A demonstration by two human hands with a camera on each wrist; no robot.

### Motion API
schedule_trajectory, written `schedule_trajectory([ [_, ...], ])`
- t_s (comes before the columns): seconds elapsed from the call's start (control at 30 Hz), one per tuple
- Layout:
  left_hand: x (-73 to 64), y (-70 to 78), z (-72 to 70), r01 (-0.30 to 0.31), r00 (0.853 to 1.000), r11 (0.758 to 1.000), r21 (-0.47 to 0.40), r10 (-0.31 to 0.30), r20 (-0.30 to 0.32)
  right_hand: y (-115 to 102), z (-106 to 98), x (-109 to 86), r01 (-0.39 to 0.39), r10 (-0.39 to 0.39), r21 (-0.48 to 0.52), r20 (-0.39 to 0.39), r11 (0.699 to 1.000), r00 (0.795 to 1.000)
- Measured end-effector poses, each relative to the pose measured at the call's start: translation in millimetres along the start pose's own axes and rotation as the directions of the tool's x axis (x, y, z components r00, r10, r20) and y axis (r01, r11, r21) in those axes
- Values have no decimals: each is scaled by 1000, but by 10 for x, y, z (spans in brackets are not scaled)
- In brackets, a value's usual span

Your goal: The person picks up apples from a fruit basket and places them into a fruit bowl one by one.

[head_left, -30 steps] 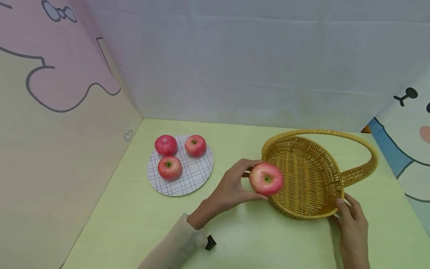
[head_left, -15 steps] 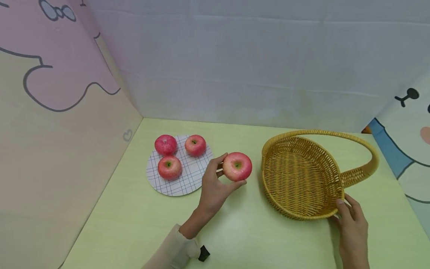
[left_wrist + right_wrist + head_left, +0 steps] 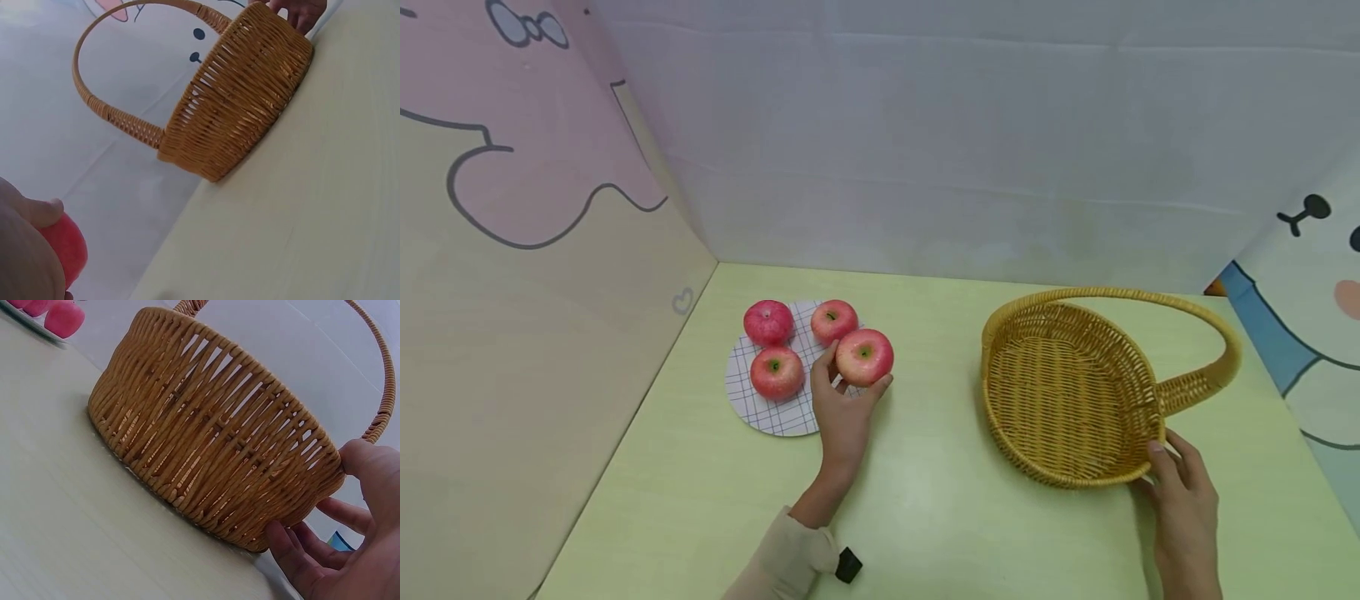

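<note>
My left hand (image 3: pixel 842 417) holds a red apple (image 3: pixel 865 358) between thumb and fingers, above the right part of a round checked plate (image 3: pixel 835 400). On that plate lie two more red apples, one at the front (image 3: pixel 777 373) and one at the back right (image 3: pixel 833 322), and a darker pink-red fruit (image 3: pixel 768 323) at the back left. In the left wrist view the held apple (image 3: pixel 67 247) shows only partly behind the hand. My right hand (image 3: pixel 1183 500) grips the near right rim of a wicker basket (image 3: pixel 1067 479), thumb on the rim (image 3: pixel 340 459) and fingers against the outer wall.
The basket's tall handle (image 3: pixel 1206 387) arches over its back and right side. Pale walls (image 3: pixel 925 167) with cartoon drawings enclose the light green table (image 3: pixel 925 517) at the back and both sides.
My left hand has carried the apple leftward, from beside the basket's left rim to over the plate's right part. My right hand and the basket have stayed put.
</note>
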State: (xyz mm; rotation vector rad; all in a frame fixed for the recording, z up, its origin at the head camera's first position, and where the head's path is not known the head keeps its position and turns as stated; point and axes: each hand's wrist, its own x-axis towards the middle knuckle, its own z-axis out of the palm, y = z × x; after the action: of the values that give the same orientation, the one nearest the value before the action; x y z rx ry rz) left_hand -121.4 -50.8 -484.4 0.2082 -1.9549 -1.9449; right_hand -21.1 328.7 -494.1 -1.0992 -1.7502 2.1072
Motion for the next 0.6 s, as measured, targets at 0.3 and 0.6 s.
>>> schedule_trajectory([
  [0.3, 87, -195, -134, 60, 996, 998, 6, -60, -59, -1, 26, -1, 8, -8, -13, -8, 1000, 1000],
  [0.6, 116, -302, -178, 105, 992, 994, 45, -101, -70, 8, 26, -8, 20, -20, -10, -9, 1000, 1000],
])
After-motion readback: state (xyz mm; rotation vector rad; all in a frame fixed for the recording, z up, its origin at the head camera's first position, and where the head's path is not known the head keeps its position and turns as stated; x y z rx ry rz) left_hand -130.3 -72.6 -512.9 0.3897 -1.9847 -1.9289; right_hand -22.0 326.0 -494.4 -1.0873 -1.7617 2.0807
